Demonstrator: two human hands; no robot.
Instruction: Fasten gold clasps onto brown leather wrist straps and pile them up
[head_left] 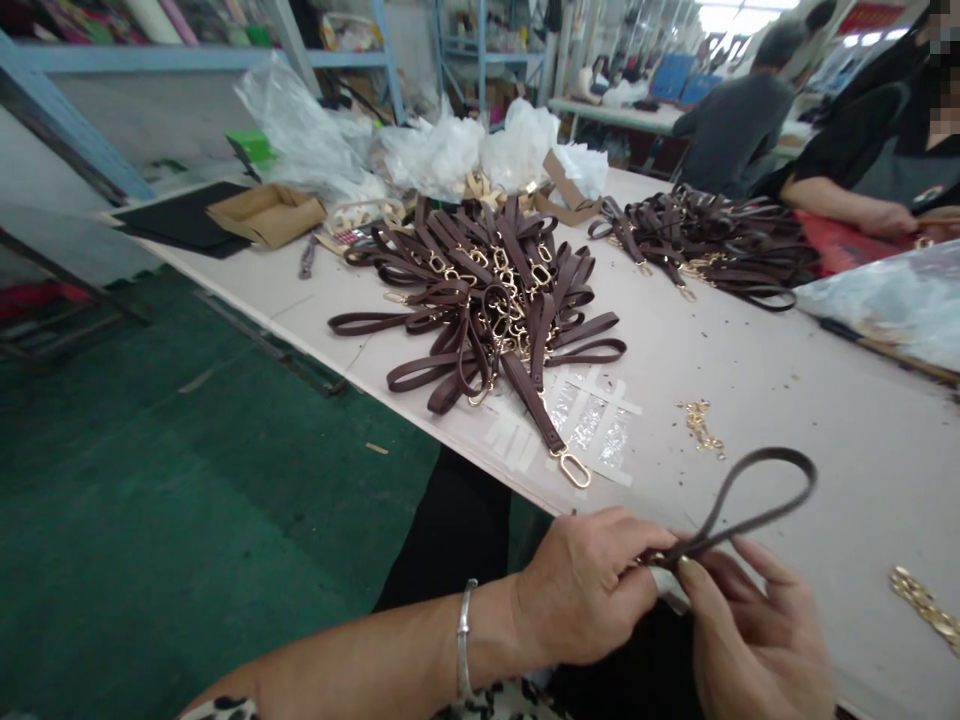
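A dark brown wrist strap (750, 525) is held between my hands at the table's front edge, its loop standing up to the right. My left hand (585, 585), with a silver bangle at the wrist, pinches the strap's end, where a bit of metal shows between the fingers. My right hand (757, 630) grips the strap just beside it, thumb pressed on top. A small whitish piece (670, 587) shows below the strap between the hands; what it is I cannot tell. Left of them lies a pile of brown straps (450, 300) with gold oval clasps. One strap's gold clasp (574, 468) lies nearest my left hand.
Small gold hardware (702, 428) lies on the table (787, 380), with a gold chain (926, 605) at the right. Another strap pile (697, 235) sits farther back near a co-worker's hands. Plastic bags (435, 150) and a cardboard box (266, 213) stand at the back.
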